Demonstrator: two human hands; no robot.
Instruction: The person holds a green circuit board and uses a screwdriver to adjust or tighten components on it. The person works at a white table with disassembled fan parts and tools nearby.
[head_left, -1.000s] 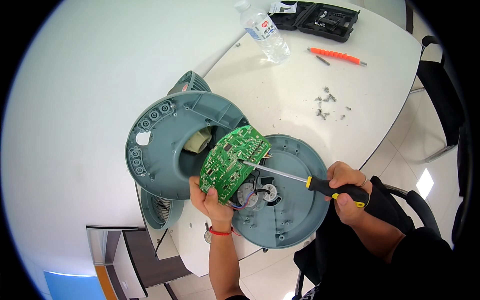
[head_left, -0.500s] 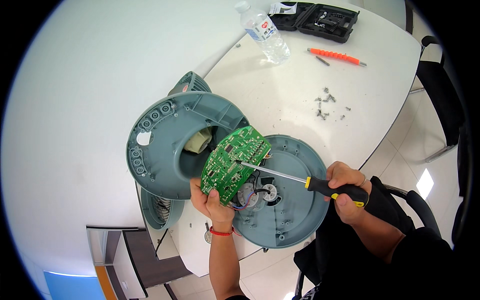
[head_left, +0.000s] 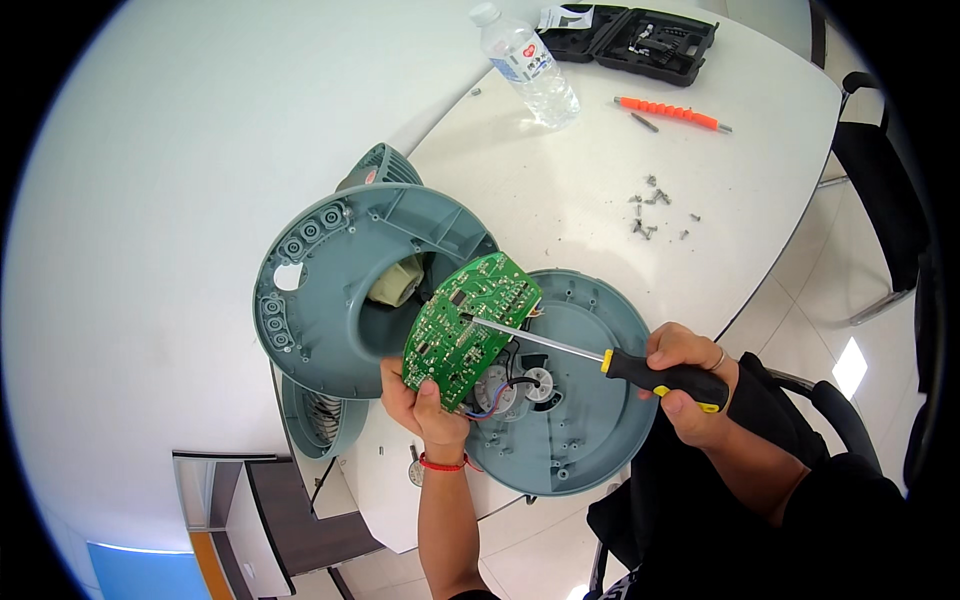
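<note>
My left hand (head_left: 425, 408) pinches the lower edge of a green circuit board (head_left: 470, 330), its soldered side facing up. In my right hand (head_left: 690, 380) is a screwdriver (head_left: 655, 378) with a black and yellow handle. The long shaft points left, and its tip is over the middle of the board; whether it touches is hard to tell. Under the board lies a round grey-green base (head_left: 590, 430), with wires and a white round part (head_left: 538, 384) showing. A matching round housing (head_left: 340, 270) stands tilted at the left, with button holes and a central opening.
Several loose screws (head_left: 650, 205) lie on the white table (head_left: 560, 210). Farther back are an orange flexible shaft (head_left: 672, 112), a small metal bit (head_left: 645, 122), a water bottle (head_left: 528, 68) and an open black tool case (head_left: 655, 45). A black chair (head_left: 880, 190) stands at the right.
The screwdriver and my right hand have shifted slightly left, moving the tip a little up and left across the board. My left hand and the board have barely moved.
</note>
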